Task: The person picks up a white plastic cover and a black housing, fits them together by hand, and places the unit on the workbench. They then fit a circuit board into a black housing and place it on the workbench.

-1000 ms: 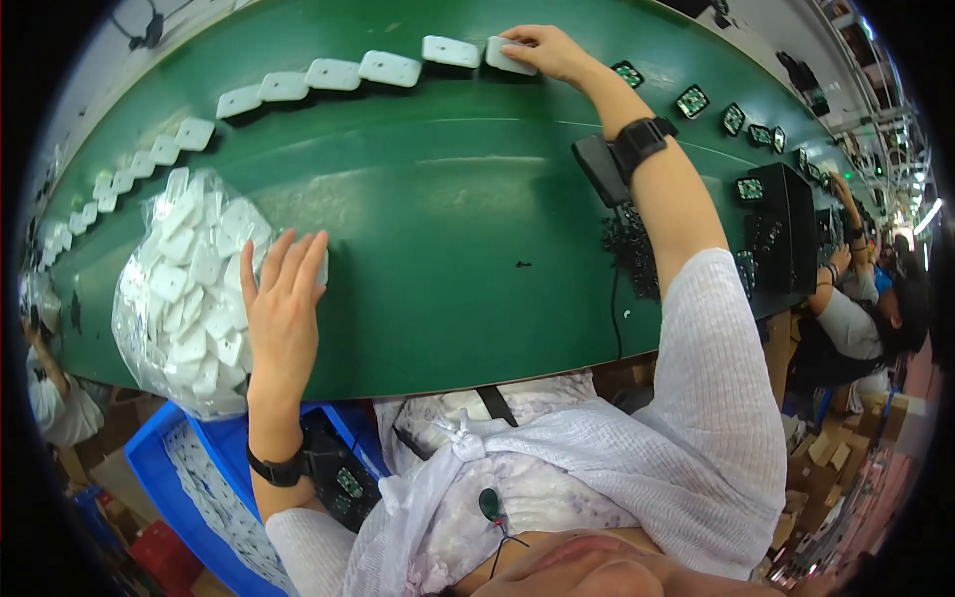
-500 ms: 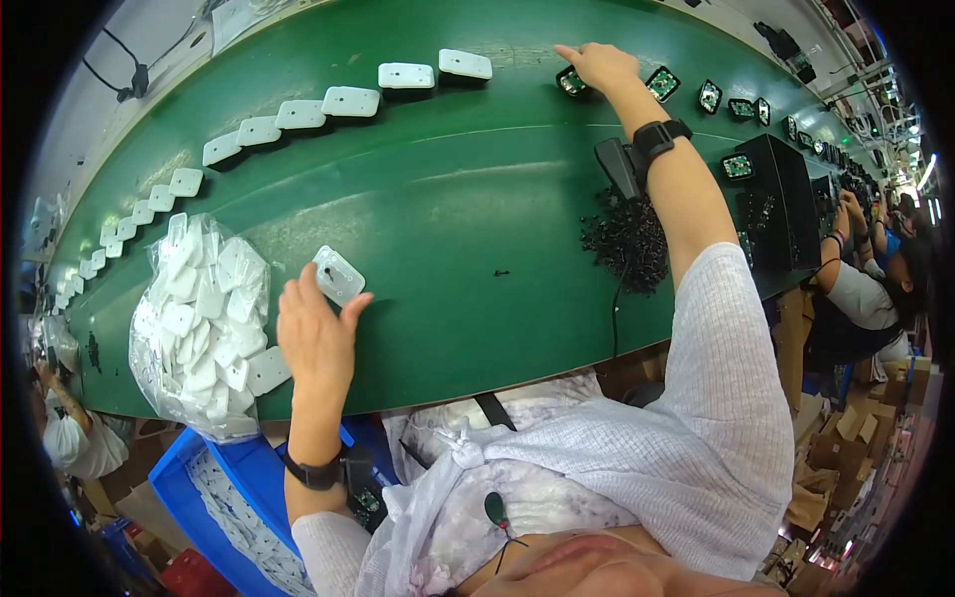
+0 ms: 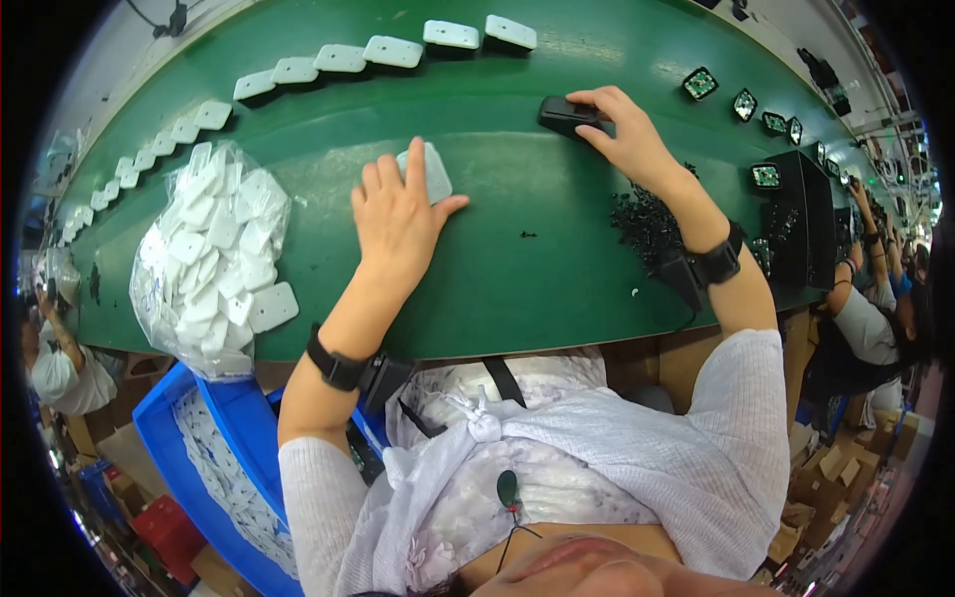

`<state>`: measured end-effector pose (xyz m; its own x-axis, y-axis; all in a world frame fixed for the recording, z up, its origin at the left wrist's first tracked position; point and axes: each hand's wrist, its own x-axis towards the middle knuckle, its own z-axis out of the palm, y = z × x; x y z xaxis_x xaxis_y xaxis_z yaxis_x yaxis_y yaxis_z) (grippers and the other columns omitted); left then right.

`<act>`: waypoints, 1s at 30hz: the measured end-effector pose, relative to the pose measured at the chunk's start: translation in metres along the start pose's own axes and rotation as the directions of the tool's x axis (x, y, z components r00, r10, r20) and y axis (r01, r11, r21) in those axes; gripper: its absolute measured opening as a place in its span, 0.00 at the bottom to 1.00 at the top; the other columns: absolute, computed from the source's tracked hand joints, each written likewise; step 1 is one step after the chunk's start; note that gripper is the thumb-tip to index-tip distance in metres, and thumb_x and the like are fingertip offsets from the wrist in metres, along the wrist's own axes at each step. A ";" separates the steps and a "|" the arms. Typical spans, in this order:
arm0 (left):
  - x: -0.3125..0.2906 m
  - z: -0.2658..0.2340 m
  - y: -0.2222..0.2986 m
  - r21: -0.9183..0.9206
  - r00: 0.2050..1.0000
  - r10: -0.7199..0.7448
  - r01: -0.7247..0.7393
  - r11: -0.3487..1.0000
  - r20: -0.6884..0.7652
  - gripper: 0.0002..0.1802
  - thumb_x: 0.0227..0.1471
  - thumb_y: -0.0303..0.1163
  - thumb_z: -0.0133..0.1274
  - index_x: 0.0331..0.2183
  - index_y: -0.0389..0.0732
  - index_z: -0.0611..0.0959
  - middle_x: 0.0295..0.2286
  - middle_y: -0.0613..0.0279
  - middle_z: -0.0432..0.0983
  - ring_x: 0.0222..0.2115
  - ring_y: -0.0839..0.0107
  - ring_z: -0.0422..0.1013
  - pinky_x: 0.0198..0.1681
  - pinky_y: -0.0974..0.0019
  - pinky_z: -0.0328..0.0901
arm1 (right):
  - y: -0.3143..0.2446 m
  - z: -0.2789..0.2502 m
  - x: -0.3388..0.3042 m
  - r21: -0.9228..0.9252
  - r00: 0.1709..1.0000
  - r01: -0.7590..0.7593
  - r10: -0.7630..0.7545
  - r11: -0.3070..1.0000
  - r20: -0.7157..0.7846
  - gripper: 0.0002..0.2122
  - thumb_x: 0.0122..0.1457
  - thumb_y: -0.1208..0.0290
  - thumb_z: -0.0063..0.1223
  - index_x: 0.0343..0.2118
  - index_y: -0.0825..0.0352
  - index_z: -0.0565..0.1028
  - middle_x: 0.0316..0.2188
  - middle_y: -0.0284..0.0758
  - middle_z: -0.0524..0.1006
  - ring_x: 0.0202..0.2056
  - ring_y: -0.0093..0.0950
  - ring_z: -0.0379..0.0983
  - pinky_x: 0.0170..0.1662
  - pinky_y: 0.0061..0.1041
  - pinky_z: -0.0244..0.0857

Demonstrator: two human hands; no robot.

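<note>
Head view, left hand (image 3: pixel 396 224) splayed against a white, round-cornered plastic cover (image 3: pixel 436 175), right hand (image 3: pixel 629 137) pinching a black, boxy plastic housing (image 3: pixel 559 115).

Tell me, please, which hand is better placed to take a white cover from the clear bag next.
Probably the left hand: it is nearer the clear bag, though it lies over a loose white cover. The right hand is farther away and holds a black case.
</note>
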<state>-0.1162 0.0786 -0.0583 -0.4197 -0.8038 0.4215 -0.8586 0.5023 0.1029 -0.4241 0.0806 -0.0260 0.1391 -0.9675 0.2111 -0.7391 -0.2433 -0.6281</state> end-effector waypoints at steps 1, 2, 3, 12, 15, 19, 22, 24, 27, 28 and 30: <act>0.005 0.003 0.002 0.059 1.000 -0.005 0.006 0.998 -0.014 0.43 0.38 0.54 0.63 0.53 0.42 0.71 0.36 0.58 0.68 0.37 0.61 0.64 0.36 0.60 0.60 | -0.002 0.000 -0.004 -0.074 1.000 0.014 -0.016 0.997 -0.021 0.17 0.55 0.75 0.55 0.49 0.66 0.72 0.42 0.36 0.74 0.45 0.32 0.71 0.51 0.28 0.65; 0.011 0.006 0.004 0.095 0.999 -0.040 0.037 0.995 0.030 0.40 0.41 0.52 0.62 0.52 0.42 0.71 0.37 0.60 0.69 0.39 0.62 0.64 0.36 0.60 0.59 | -0.003 0.001 -0.006 -0.148 0.999 0.028 -0.035 0.989 -0.040 0.17 0.55 0.77 0.55 0.49 0.67 0.72 0.43 0.37 0.74 0.45 0.32 0.72 0.52 0.28 0.65; 0.016 0.009 0.004 0.100 0.998 -0.046 0.043 0.994 0.032 0.40 0.41 0.52 0.62 0.52 0.42 0.71 0.37 0.60 0.69 0.39 0.62 0.64 0.36 0.60 0.59 | -0.004 0.001 -0.006 -0.144 0.999 0.034 -0.039 0.989 -0.035 0.17 0.55 0.77 0.55 0.49 0.67 0.72 0.43 0.37 0.74 0.45 0.32 0.72 0.52 0.28 0.65; 0.003 0.003 -0.012 -0.226 0.958 0.281 -0.286 0.931 -0.057 0.29 0.50 0.26 0.53 0.55 0.43 0.68 0.44 0.60 0.71 0.47 0.62 0.65 0.46 0.58 0.60 | -0.060 0.026 -0.003 0.077 0.984 0.178 -0.177 0.981 -0.011 0.18 0.52 0.79 0.57 0.48 0.68 0.73 0.45 0.39 0.74 0.47 0.34 0.72 0.52 0.28 0.65; -0.004 0.000 -0.021 -0.483 0.988 0.153 -0.145 0.864 -0.023 0.33 0.48 0.20 0.52 0.57 0.43 0.66 0.49 0.58 0.69 0.51 0.61 0.64 0.53 0.58 0.58 | -0.082 0.038 0.000 -0.014 0.958 0.286 -0.286 0.958 0.016 0.18 0.51 0.79 0.58 0.47 0.68 0.73 0.45 0.41 0.74 0.47 0.37 0.71 0.52 0.30 0.65; -0.002 -0.003 -0.027 -0.704 0.992 0.123 -0.078 0.705 0.013 0.34 0.46 0.14 0.49 0.57 0.42 0.68 0.54 0.56 0.67 0.54 0.58 0.63 0.58 0.57 0.55 | -0.087 0.055 0.006 -0.017 0.949 0.310 -0.308 0.951 0.067 0.18 0.50 0.78 0.59 0.46 0.67 0.74 0.44 0.40 0.74 0.46 0.40 0.70 0.50 0.32 0.66; -0.005 -0.001 -0.024 -0.644 0.982 0.188 -0.145 0.752 -0.001 0.33 0.46 0.13 0.45 0.55 0.43 0.70 0.56 0.57 0.66 0.56 0.59 0.63 0.58 0.57 0.54 | -0.088 0.059 0.005 -0.064 0.949 0.308 -0.302 0.949 0.094 0.18 0.49 0.78 0.59 0.45 0.67 0.74 0.43 0.39 0.74 0.45 0.40 0.70 0.49 0.33 0.66; -0.007 0.000 -0.024 -0.578 0.979 0.205 -0.164 0.799 0.006 0.32 0.47 0.13 0.43 0.55 0.44 0.72 0.56 0.59 0.66 0.56 0.60 0.62 0.58 0.57 0.54 | -0.086 0.062 0.005 -0.077 0.951 0.304 -0.297 0.950 0.090 0.17 0.50 0.78 0.59 0.45 0.67 0.74 0.43 0.39 0.74 0.45 0.39 0.70 0.48 0.33 0.66; -0.006 0.000 -0.025 -0.510 0.973 0.232 -0.189 0.839 0.020 0.32 0.47 0.14 0.41 0.55 0.45 0.72 0.56 0.62 0.66 0.56 0.61 0.63 0.58 0.58 0.55 | -0.084 0.067 0.001 -0.102 0.953 0.302 -0.297 0.948 0.065 0.17 0.50 0.77 0.58 0.45 0.67 0.74 0.42 0.39 0.74 0.44 0.39 0.70 0.48 0.32 0.67; -0.005 -0.002 -0.025 -0.482 0.969 0.244 -0.198 0.853 0.033 0.32 0.47 0.14 0.41 0.55 0.45 0.72 0.56 0.62 0.66 0.56 0.62 0.63 0.58 0.58 0.55 | -0.084 0.068 0.000 -0.113 0.950 0.311 -0.308 0.944 0.045 0.17 0.50 0.77 0.58 0.45 0.67 0.74 0.42 0.39 0.74 0.44 0.39 0.70 0.47 0.32 0.67; -0.003 -0.005 -0.024 -0.461 0.965 0.258 -0.206 0.863 0.052 0.32 0.47 0.14 0.42 0.55 0.44 0.72 0.56 0.62 0.67 0.56 0.62 0.63 0.58 0.59 0.55 | -0.086 0.069 -0.002 -0.142 0.949 0.315 -0.312 0.939 0.039 0.17 0.50 0.77 0.58 0.45 0.66 0.74 0.42 0.39 0.74 0.43 0.39 0.70 0.47 0.32 0.67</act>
<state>-0.0932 0.0705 -0.0579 -0.6418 -0.6622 0.3867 -0.5189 0.7463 0.4168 -0.3152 0.0984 -0.0238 0.3886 -0.8451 0.3671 -0.7435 -0.5229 -0.4168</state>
